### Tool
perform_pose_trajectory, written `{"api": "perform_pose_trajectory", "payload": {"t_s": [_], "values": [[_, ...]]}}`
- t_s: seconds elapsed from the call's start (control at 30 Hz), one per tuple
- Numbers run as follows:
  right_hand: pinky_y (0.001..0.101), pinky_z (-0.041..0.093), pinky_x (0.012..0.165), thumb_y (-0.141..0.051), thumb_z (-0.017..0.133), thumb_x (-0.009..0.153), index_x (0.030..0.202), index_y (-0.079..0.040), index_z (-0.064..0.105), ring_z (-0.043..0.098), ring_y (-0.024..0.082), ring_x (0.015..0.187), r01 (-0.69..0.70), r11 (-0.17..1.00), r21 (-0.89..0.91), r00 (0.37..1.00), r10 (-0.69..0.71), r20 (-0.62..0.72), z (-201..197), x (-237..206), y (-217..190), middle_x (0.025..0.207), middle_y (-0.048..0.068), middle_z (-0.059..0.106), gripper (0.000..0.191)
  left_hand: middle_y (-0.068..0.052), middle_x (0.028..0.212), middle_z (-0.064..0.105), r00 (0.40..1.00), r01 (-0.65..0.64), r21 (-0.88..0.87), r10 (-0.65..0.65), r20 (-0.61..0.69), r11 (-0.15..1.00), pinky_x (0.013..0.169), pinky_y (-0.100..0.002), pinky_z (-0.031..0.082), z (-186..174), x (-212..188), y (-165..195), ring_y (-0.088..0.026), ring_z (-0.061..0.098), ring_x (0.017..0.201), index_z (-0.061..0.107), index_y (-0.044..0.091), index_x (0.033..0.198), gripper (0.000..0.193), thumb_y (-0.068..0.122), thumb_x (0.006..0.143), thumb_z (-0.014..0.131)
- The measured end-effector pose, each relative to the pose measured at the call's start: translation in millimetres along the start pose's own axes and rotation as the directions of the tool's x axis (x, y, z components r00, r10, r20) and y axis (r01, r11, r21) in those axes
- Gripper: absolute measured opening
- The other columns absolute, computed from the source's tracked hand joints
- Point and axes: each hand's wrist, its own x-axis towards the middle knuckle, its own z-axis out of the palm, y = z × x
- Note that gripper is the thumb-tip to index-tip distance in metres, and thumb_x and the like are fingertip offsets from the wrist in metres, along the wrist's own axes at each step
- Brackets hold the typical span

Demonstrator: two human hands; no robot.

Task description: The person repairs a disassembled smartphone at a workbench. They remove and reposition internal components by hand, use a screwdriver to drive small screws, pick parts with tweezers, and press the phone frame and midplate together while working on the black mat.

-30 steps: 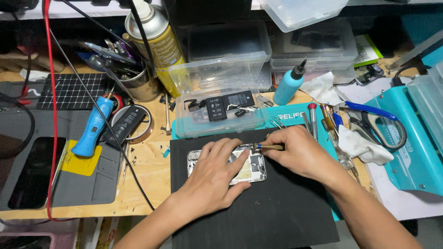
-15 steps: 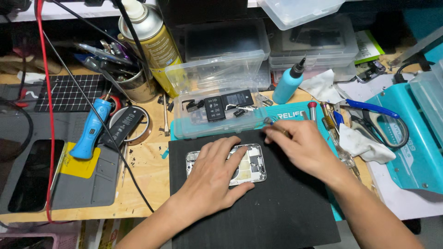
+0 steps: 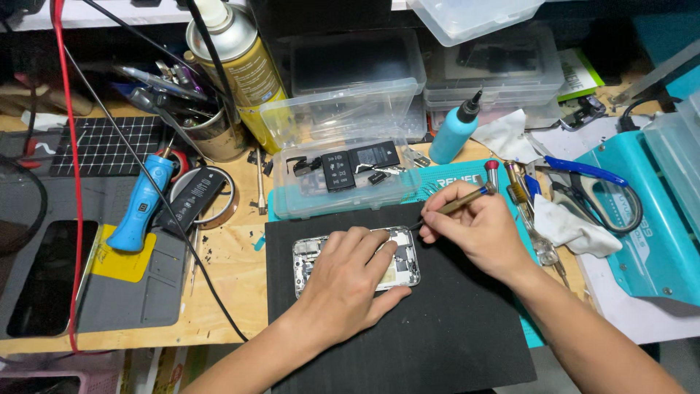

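Workbench (image 3: 226,270) cluttered (black mat (image 3: 437,328)); left hand (image 3: 350,281) presses opened phone (image 3: 310,255), right hand (image 3: 474,222) clenches screwdriver (image 3: 459,201).

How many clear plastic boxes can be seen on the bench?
4: an open parts tray behind the phone, two closed boxes behind it, and one at the top edge. Others may be hidden.

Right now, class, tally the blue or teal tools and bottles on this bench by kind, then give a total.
Blue-handled tool on the yellow pad: 1
Blue squeeze bottle with black nozzle: 1
Blue-handled scissors: 1
Teal machine at the right edge: 1
Total: 4
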Motion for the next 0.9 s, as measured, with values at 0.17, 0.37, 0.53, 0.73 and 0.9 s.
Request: {"api": "perform_pose_trajectory", "payload": {"t_s": [0.17, 0.37, 0.53, 0.73, 0.9], "values": [[0.0312, 0.061, 0.067, 0.003, 0.068, 0.09, 0.095, 0.003, 0.063, 0.072, 0.016, 0.075, -0.034, 0.999, -0.027, 0.999, 0.034, -0.01, 2.0, -1.0, 5.2, 0.09, 0.01, 0.071, 0.007, -0.017, 0.124, 0.063, 1.0, -0.01, -0.018, 0.009, -0.02, 1.0, 0.092, -0.044, 0.044, 0.4, -1.2, -2.5, -0.034, 0.058, 0.11, 0.063, -0.006, 0.119, 0.058, 0.031, 0.078, 0.084], [0.0305, 0.061, 0.067, 0.002, 0.068, 0.091, 0.095, 0.002, 0.063, 0.072, 0.015, 0.074, -0.059, 0.997, -0.048, 0.998, 0.058, -0.013, 2.6, -1.3, 6.5, 0.088, 0.009, 0.071, 0.007, -0.017, 0.123, 0.063, 0.999, 0.0, -0.036, -0.001, -0.032, 0.999, 0.094, -0.044, 0.044, 1.6, -1.9, -3.6, -0.034, 0.057, 0.11, 0.063, -0.007, 0.119, 0.06, 0.032, 0.078, 0.084], [0.0292, 0.06, 0.065, 0.0, 0.068, 0.09, 0.094, 0.001, 0.063, 0.071, 0.014, 0.071, -0.07, 0.991, -0.116, 0.997, 0.066, -0.041, 4.4, -1.3, 8.6, 0.085, 0.008, 0.071, 0.006, -0.017, 0.12, 0.06, 0.999, 0.026, -0.031, -0.026, -0.029, 0.999, 0.093, -0.045, 0.042, 2.8, -2.7, -3.8, -0.035, 0.056, 0.109, 0.064, -0.007, 0.12, 0.061, 0.034, 0.079, 0.083], [0.0289, 0.059, 0.064, -0.001, 0.068, 0.09, 0.094, 0.001, 0.062, 0.071, 0.014, 0.07, -0.052, 0.991, -0.119, 0.998, 0.047, -0.045, 3.8, -1.5, 9.5, 0.086, 0.007, 0.07, 0.007, -0.015, 0.117, 0.06, 0.999, 0.013, -0.011, -0.014, -0.041, 1.0, 0.094, -0.047, 0.041, 4.0, -2.2, -5.0, -0.034, 0.056, 0.108, 0.065, -0.006, 0.12, 0.06, 0.036, 0.081, 0.082], [0.0301, 0.06, 0.065, 0.0, 0.067, 0.091, 0.095, 0.002, 0.062, 0.071, 0.015, 0.074, -0.031, 0.999, -0.041, 0.998, 0.029, -0.051, 2.9, -1.4, 10.6, 0.091, 0.009, 0.07, 0.007, -0.015, 0.118, 0.06, 0.999, 0.009, -0.012, -0.009, -0.036, 1.0, 0.095, -0.046, 0.04, 4.5, -2.9, -5.5, -0.034, 0.056, 0.107, 0.064, -0.006, 0.12, 0.06, 0.037, 0.082, 0.082]]}}
